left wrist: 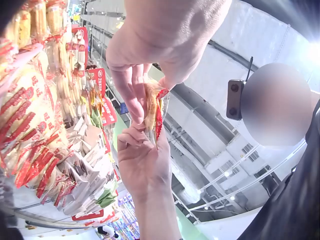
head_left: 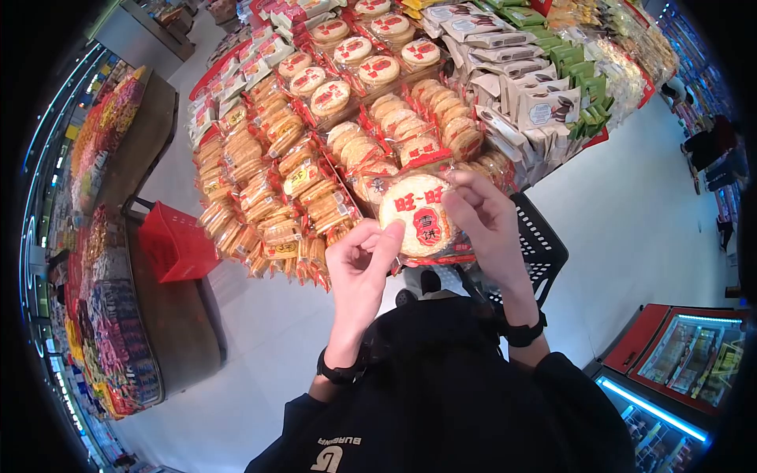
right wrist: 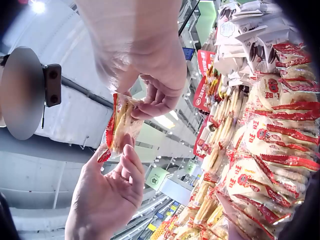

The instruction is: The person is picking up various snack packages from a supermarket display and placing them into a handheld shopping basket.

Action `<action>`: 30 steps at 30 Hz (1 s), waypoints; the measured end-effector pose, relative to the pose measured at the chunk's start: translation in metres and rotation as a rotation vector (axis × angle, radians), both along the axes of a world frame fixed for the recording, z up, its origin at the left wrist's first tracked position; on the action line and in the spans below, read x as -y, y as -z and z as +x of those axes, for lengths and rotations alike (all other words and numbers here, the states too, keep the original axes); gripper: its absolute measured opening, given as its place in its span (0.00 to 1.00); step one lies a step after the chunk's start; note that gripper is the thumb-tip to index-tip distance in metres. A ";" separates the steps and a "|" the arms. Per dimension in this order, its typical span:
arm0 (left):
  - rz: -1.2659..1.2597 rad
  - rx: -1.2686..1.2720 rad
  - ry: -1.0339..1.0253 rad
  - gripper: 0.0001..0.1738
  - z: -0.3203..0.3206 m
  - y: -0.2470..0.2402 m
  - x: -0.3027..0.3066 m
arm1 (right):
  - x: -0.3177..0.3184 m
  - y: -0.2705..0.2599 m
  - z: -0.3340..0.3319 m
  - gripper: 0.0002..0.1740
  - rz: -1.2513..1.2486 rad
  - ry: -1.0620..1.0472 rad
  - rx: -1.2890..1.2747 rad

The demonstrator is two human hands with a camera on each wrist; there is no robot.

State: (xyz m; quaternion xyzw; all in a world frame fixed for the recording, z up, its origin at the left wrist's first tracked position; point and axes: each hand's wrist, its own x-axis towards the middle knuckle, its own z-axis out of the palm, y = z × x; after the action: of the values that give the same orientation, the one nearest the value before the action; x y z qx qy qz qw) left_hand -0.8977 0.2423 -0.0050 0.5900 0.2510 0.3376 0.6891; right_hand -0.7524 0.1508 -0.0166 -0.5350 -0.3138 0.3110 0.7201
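A clear packet of round rice crackers point(head_left: 418, 213), with red print and red edging, is held face up in front of the chest. My left hand point(head_left: 361, 258) pinches its left edge, the thumb lying on the front. At the opposite edge my right hand point(head_left: 489, 225) pinches the wrapper between thumb and fingers. Seen edge-on in the left wrist view, the packet point(left wrist: 151, 107) spans between the two hands. Just beyond it, matching packets of crackers point(head_left: 377, 69) lie stacked on the display.
Beside the crackers are stick-shaped snacks point(head_left: 260, 197) and white pouches point(head_left: 544, 102). A black basket point(head_left: 540, 244) stands by my right arm. To the left, a red basket point(head_left: 177, 240) is next to a wooden counter point(head_left: 177, 315). Freezers point(head_left: 686, 355) stand at lower right.
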 end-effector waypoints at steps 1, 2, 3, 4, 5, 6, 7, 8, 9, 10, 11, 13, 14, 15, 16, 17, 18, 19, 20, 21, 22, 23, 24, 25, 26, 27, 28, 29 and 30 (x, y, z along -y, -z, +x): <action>-0.007 0.017 -0.003 0.10 0.002 0.000 -0.001 | -0.001 -0.001 0.001 0.14 0.013 -0.003 -0.006; -0.013 0.036 -0.008 0.09 0.005 0.000 -0.003 | -0.001 -0.005 0.004 0.15 -0.006 -0.005 0.004; -0.014 0.031 -0.027 0.09 0.009 0.001 -0.004 | -0.002 -0.009 0.006 0.16 -0.024 -0.010 0.014; -0.018 0.034 -0.039 0.09 0.011 0.002 -0.004 | -0.003 -0.012 0.008 0.17 -0.041 -0.016 0.022; -0.022 0.034 -0.052 0.09 0.014 0.002 -0.005 | -0.003 -0.013 0.011 0.18 -0.040 -0.022 0.013; -0.027 0.034 -0.065 0.08 0.016 0.003 -0.005 | -0.004 -0.013 0.013 0.20 -0.040 -0.028 0.003; -0.030 0.032 -0.073 0.09 0.017 0.003 -0.004 | -0.004 -0.012 0.016 0.21 -0.041 -0.033 -0.007; -0.033 0.032 -0.081 0.09 0.019 0.002 -0.004 | -0.004 -0.006 0.020 0.22 -0.019 -0.043 0.030; -0.038 0.031 -0.087 0.09 0.021 0.003 -0.003 | -0.003 0.003 0.025 0.22 0.001 -0.052 0.066; -0.048 0.026 -0.091 0.09 0.023 0.002 -0.001 | -0.003 0.010 0.029 0.23 0.021 -0.059 0.103; -0.059 0.021 -0.094 0.08 0.027 0.002 0.001 | -0.003 0.013 0.031 0.23 0.014 -0.049 0.095; -0.043 -0.018 -0.108 0.07 0.031 0.002 0.002 | -0.004 0.015 0.035 0.22 0.002 -0.028 0.087; -0.015 -0.054 -0.119 0.06 0.031 0.003 0.001 | -0.005 0.014 0.037 0.21 0.006 -0.013 0.106; 0.014 -0.092 -0.129 0.06 0.032 0.004 0.000 | -0.005 0.013 0.038 0.21 0.011 0.003 0.123; 0.173 -0.120 -0.158 0.06 0.035 0.008 -0.003 | -0.005 0.013 0.039 0.20 0.016 0.022 0.139; 0.333 -0.149 -0.183 0.08 0.038 0.015 -0.007 | -0.006 0.014 0.041 0.20 0.030 0.020 0.177; 0.494 -0.178 -0.205 0.09 0.040 0.018 -0.010 | -0.007 0.017 0.043 0.19 0.044 0.020 0.213; 0.450 -0.161 -0.210 0.14 0.042 0.015 -0.009 | -0.008 0.019 0.045 0.19 0.057 0.022 0.249; 0.576 -0.146 -0.203 0.16 0.043 0.015 -0.014 | -0.010 0.020 0.048 0.19 0.093 0.021 0.325; 0.699 -0.131 -0.200 0.17 0.041 0.015 -0.021 | -0.012 0.022 0.050 0.19 0.127 0.016 0.402; 0.822 -0.119 -0.197 0.19 0.040 0.016 -0.025 | -0.014 0.023 0.051 0.19 0.162 0.010 0.476; 0.837 -0.101 -0.209 0.23 0.040 0.013 -0.024 | -0.013 0.020 0.051 0.18 0.167 -0.023 0.448; 0.829 -0.093 -0.208 0.23 0.039 0.012 -0.023 | -0.012 0.020 0.048 0.18 0.178 -0.002 0.438; 0.821 -0.080 -0.209 0.22 0.040 0.012 -0.021 | -0.013 0.019 0.045 0.18 0.190 0.020 0.434; 0.813 -0.062 -0.212 0.21 0.042 0.011 -0.021 | -0.013 0.018 0.045 0.18 0.204 0.040 0.435; 0.826 -0.066 -0.219 0.21 0.043 0.009 -0.019 | -0.012 0.017 0.046 0.18 0.213 0.034 0.456; 0.837 -0.057 -0.220 0.21 0.044 0.010 -0.019 | -0.011 0.016 0.048 0.17 0.207 0.034 0.475; 0.847 -0.049 -0.219 0.21 0.045 0.011 -0.019 | -0.010 0.015 0.049 0.17 0.200 0.034 0.492; 0.855 -0.041 -0.216 0.22 0.046 0.011 -0.019 | -0.008 0.015 0.051 0.17 0.191 0.036 0.508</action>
State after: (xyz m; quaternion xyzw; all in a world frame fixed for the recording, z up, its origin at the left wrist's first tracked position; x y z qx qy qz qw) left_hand -0.8521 0.2609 -0.0163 0.7993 0.1626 0.4692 0.3386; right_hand -0.7011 0.1585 -0.0319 -0.5309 -0.5029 0.1230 0.6709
